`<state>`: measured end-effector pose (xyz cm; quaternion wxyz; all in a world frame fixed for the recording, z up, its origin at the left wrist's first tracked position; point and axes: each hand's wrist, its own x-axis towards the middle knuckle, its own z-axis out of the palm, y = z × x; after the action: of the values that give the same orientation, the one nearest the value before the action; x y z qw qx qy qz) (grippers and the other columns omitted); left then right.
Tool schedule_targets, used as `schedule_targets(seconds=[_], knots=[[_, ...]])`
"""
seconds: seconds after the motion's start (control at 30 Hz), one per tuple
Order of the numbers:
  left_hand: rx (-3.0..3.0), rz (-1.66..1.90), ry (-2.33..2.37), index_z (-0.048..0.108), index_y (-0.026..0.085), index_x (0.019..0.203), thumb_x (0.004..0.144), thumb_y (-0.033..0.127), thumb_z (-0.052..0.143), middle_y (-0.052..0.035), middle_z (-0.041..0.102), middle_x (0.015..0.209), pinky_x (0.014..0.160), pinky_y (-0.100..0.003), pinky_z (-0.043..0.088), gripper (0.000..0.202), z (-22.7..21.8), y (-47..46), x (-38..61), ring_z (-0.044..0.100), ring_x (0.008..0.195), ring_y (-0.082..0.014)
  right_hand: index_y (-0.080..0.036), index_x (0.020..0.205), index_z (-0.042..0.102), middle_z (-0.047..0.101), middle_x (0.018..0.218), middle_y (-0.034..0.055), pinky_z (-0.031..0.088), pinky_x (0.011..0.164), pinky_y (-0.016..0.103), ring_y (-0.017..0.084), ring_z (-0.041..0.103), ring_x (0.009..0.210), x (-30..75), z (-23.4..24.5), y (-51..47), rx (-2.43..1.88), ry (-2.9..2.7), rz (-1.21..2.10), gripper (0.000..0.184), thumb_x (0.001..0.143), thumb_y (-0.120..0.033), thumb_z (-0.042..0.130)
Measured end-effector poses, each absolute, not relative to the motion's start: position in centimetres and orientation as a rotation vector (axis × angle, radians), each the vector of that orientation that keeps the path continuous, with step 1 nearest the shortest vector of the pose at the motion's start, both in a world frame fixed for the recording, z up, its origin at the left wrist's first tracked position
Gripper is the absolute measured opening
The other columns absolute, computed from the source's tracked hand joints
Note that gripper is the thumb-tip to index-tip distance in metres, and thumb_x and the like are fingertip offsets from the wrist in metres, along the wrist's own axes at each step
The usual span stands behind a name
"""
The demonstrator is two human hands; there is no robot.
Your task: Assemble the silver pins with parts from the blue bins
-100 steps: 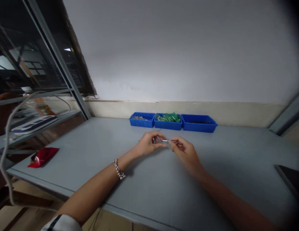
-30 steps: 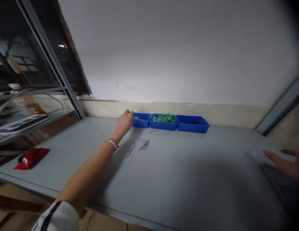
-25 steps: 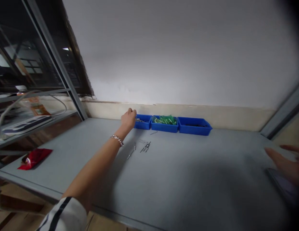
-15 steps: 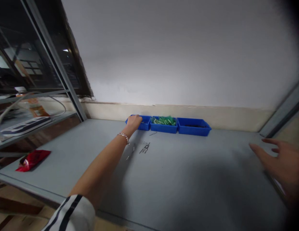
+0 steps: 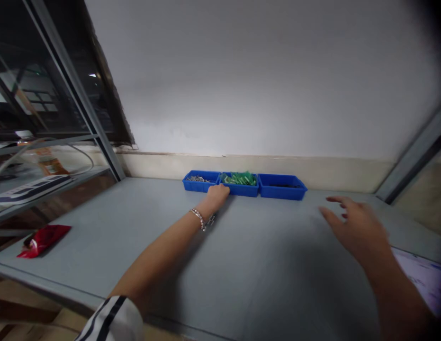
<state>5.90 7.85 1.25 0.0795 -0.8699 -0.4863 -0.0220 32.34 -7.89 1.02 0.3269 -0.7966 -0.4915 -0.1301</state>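
Observation:
Three blue bins stand in a row at the back of the grey table (image 5: 263, 265): the left bin (image 5: 200, 181) with small metal pins, the middle bin (image 5: 240, 183) with green parts, the right bin (image 5: 282, 186) with dark contents. My left hand (image 5: 217, 193) reaches to the front of the bins, at the join of the left and middle ones; its fingers are curled under and hidden. A few loose metal pins (image 5: 211, 219) lie under my left wrist, mostly covered. My right hand (image 5: 353, 226) hovers over the table on the right, fingers spread, holding nothing.
A red packet (image 5: 40, 238) lies near the table's left edge. Metal shelving (image 5: 46, 182) with a cable and papers stands to the left. A tablet-like screen (image 5: 422, 279) lies at the right edge. A white wall runs behind the bins.
My left hand went from the left bin to the front of the middle bin. My right hand swung in from the far right toward the table's middle, off the screen.

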Motion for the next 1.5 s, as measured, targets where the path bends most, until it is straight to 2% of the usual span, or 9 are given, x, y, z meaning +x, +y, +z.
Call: schedule_targets(seconds=[0.17,0.33,0.37,0.47,0.57,0.73,0.9,1.17,1.5], knots=[[-2.654,-0.122,-1.400,0.064,0.008,0.078,0.075,0.001,0.042,-0.0172,0.063,0.085,0.073,-0.033,0.045,0.023,0.7,7.6,6.7,0.060,0.084,-0.0247,-0.023,0.101,0.056,0.053,0.096,0.0108,0.038,0.069,0.046,0.028,0.053,0.086,29.1,0.8,-6.9,-2.041,-1.476,-0.306,0.034,0.075,-0.041,0.043],[-2.700,-0.355,-1.394,0.061,0.011,0.086,0.077,0.013,0.046,-0.0130,0.063,0.091,0.074,-0.031,0.045,0.018,1.9,5.7,5.9,0.059,0.086,-0.0214,-0.020,0.097,0.058,0.055,0.093,0.0095,0.040,0.071,0.041,0.026,0.053,0.087,27.2,-0.9,-6.0,-1.779,-1.687,-0.164,0.030,0.074,-0.034,0.045],[-2.762,-0.476,-1.409,0.061,0.013,0.087,0.076,0.017,0.048,-0.0100,0.063,0.089,0.073,-0.029,0.046,0.017,2.1,5.0,5.6,0.059,0.083,-0.0187,-0.019,0.095,0.058,0.056,0.092,0.0096,0.040,0.073,0.041,0.025,0.053,0.088,26.4,-1.2,-5.9,-1.712,-1.714,-0.137,0.027,0.075,-0.031,0.044],[-3.130,-1.271,-1.563,0.059,0.011,0.084,0.072,0.025,0.055,-0.0072,0.065,0.078,0.067,-0.025,0.046,0.018,2.0,2.2,4.7,0.060,0.070,-0.0140,-0.019,0.094,0.057,0.058,0.090,0.0077,0.040,0.077,0.037,0.021,0.053,0.086,23.5,-1.5,-6.2,-1.483,-1.832,0.036,0.023,0.077,-0.028,0.045],[-3.375,-1.876,-1.627,0.057,0.012,0.081,0.068,0.029,0.061,-0.0067,0.065,0.077,0.067,-0.026,0.045,0.022,1.3,-0.4,4.0,0.060,0.070,-0.0132,-0.020,0.094,0.056,0.058,0.087,0.0057,0.041,0.073,0.032,0.018,0.053,0.082,21.0,-1.4,-6.9,-1.363,-1.846,0.235,0.021,0.078,-0.030,0.046],[-3.419,-2.331,-1.572,0.057,0.013,0.078,0.065,0.028,0.065,-0.0054,0.064,0.086,0.072,-0.025,0.042,0.021,-0.1,-2.4,3.8,0.058,0.075,-0.0106,-0.019,0.082,0.057,0.056,0.072,0.0020,0.040,0.059,0.024,0.014,0.052,0.068,19.5,-1.1,-7.5,-1.277,-1.763,0.408,0.015,0.079,-0.028,0.046],[-3.442,-2.026,-1.702,0.057,0.013,0.076,0.065,0.030,0.065,-0.0017,0.058,0.070,0.063,-0.023,0.040,0.022,0.4,-3.1,4.0,0.052,0.063,-0.0087,-0.018,0.071,0.056,0.051,0.063,-0.0005,0.036,0.054,0.022,0.011,0.047,0.058,19.4,-1.0,-7.7,-1.243,-1.724,0.357,0.018,0.081,-0.027,0.043],[-3.308,-1.466,-1.734,0.058,0.013,0.071,0.074,0.033,0.053,-0.0006,0.052,0.061,0.055,-0.022,0.035,0.021,1.2,-3.7,4.1,0.043,0.057,-0.0089,-0.017,0.074,0.057,0.050,0.064,0.0004,0.037,0.055,0.023,0.011,0.047,0.058,19.5,-0.6,-8.1,-1.227,-1.763,0.225,0.015,0.080,-0.024,0.045],[-3.423,-1.569,-1.698,0.056,0.013,0.071,0.074,0.034,0.052,0.0001,0.048,0.059,0.054,-0.023,0.034,0.022,0.8,-3.7,4.1,0.041,0.054,-0.0085,-0.018,0.074,0.057,0.051,0.063,-0.0009,0.036,0.051,0.021,0.010,0.044,0.054,19.6,-0.5,-8.1,-1.256,-1.696,0.326,0.014,0.079,-0.027,0.048]])
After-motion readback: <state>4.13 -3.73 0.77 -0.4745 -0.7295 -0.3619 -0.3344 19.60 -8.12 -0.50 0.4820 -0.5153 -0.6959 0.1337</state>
